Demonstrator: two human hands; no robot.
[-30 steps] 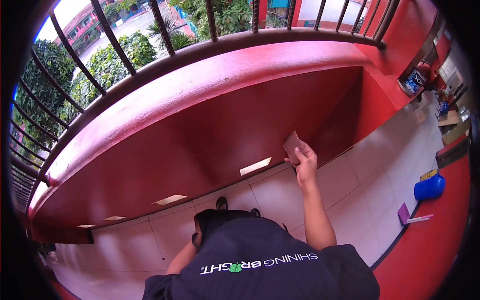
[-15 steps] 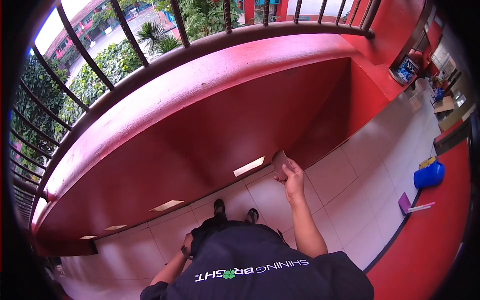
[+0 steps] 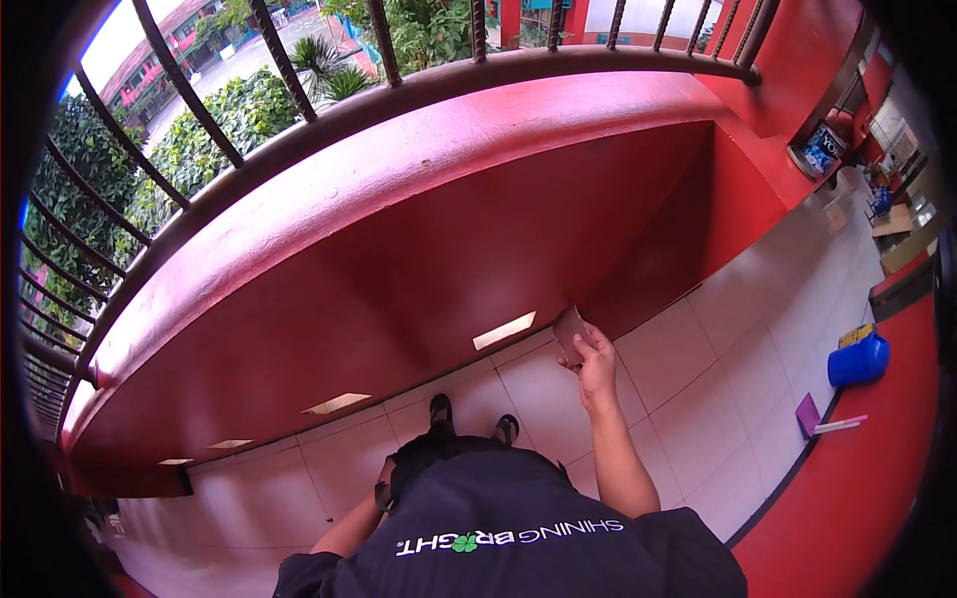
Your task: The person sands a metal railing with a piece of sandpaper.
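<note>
A small brownish sheet (image 3: 570, 334), like a piece of sandpaper, is held up in my right hand (image 3: 596, 365), with the thumb on its face and the fingers behind it. It is seen against the lower red wall (image 3: 419, 269), and whether it touches the wall cannot be told. My left hand (image 3: 387, 476) hangs low beside my dark clothing, its fingers hidden by the cloth and the wrist.
Dark metal railings (image 3: 518, 66) top the curved red wall. A red ledge (image 3: 857, 468) at the right bears a blue container (image 3: 858, 361), a purple item (image 3: 807, 413) and white sticks (image 3: 840, 425). A paint can (image 3: 822, 149) stands at the upper right.
The view has shifted slightly, so the wall and ledge items appear a little further right. My right hand still holds the brown sheet, in nearly the same pose.
</note>
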